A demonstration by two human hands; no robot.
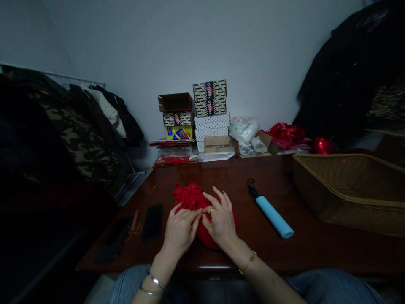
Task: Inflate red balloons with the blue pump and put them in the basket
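Nearest: denim knees at the table's near edge, two bangled wrists above them.

Left, on the table [316, 249]: two dark phones [152, 222] lying flat, a pinkish stick [135, 219] between them.

Centre: left hand [181, 230], knuckles up and fingers curled, fingertips pinched on the red round piece [206, 240] near the table's front edge. Right hand [221, 219] lies over the same piece, fingers fanned and thumb tucked toward the left fingertips; whether it pinches cannot be told.

Just beyond: heap of flat red pieces [189, 196], touching the round one. By appearance one piece is in work and the heap untouched.

Right: blue pump [274, 216], lying apart. Far right: wicker basket [348, 198], with no contents showing.
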